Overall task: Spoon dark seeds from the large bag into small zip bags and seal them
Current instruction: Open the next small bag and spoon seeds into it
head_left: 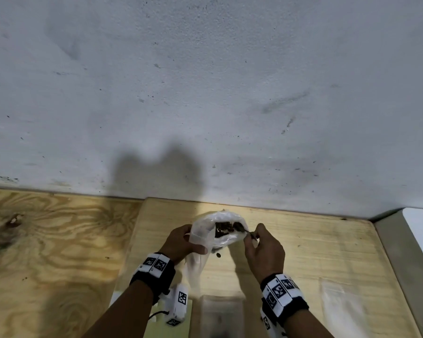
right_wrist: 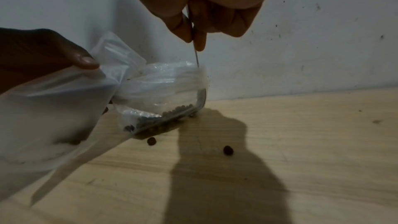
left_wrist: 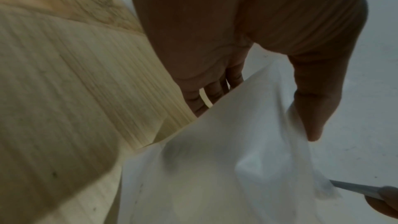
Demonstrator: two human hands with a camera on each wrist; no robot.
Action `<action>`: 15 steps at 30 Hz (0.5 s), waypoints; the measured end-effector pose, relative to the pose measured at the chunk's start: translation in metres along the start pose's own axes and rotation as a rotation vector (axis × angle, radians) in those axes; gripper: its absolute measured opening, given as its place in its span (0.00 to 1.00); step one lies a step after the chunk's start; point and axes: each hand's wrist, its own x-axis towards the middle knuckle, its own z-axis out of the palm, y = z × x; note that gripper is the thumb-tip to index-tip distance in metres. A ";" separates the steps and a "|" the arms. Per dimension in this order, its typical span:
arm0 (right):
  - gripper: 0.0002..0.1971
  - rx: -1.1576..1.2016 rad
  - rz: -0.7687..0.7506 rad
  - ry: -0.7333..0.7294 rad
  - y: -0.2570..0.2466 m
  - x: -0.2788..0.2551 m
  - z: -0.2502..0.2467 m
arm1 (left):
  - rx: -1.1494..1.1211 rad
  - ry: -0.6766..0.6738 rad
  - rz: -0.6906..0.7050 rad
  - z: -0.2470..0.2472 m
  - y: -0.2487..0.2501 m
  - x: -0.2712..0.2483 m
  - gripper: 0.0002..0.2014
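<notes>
At the near edge of the bench (head_left: 315, 252), between the two forearms, a small zip bag (head_left: 221, 313) lies flat, blurred, with something dark inside that cannot be made out; a second clear flat piece (head_left: 340, 306) lies to its right. Both wrists carry black bands with white marker tags. Farther in, the left hand (head_left: 181, 242) grips the left side of the large bag (head_left: 217, 230), its thumb (left_wrist: 312, 117) pressed on the plastic and its fingers (left_wrist: 213, 91) curled behind it, holding the mouth of the bag up and open; a loose tail of the plastic hangs toward the near side. The right hand (head_left: 264, 250) pinches the thin metal handle of a spoon (right_wrist: 196, 52) between thumb and fingertips, and the spoon reaches down into the bag at its right edge. The dark seeds (head_left: 224, 229) sit in the bottom of the large bag, which rests on the bench close to the wall (head_left: 205, 93). Two loose seeds (right_wrist: 228, 150) lie on the wood just beside the bag, near its base. The bench is a pale wooden board laid on a darker grained plywood sheet (head_left: 47, 240) that shows to the left. The far wall is white and speckled with dark marks, with the shadow of the hands cast on it.
</notes>
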 end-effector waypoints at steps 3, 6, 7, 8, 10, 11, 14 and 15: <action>0.14 0.021 -0.003 0.015 0.005 0.000 0.002 | 0.051 -0.022 -0.002 -0.005 -0.003 0.002 0.37; 0.15 0.100 0.026 0.022 0.010 0.004 0.008 | 0.079 -0.059 0.003 -0.006 -0.003 0.003 0.38; 0.16 0.124 0.047 0.024 0.011 0.005 0.011 | 0.083 -0.066 0.008 -0.006 -0.003 0.003 0.39; 0.17 0.143 0.067 0.025 0.013 0.006 0.013 | 0.082 -0.073 0.016 -0.005 -0.002 0.003 0.40; 0.18 0.168 0.104 0.017 0.015 0.007 0.016 | 0.092 -0.083 0.033 -0.005 -0.002 0.002 0.40; 0.18 0.185 0.130 0.010 0.016 0.007 0.018 | 0.102 -0.087 0.035 -0.005 -0.001 0.002 0.40; 0.20 0.299 0.222 -0.027 0.018 0.006 0.022 | 0.110 -0.076 0.026 -0.006 -0.001 0.003 0.41; 0.20 0.337 0.244 -0.039 0.018 0.006 0.023 | 0.114 -0.069 0.021 -0.006 -0.001 0.004 0.42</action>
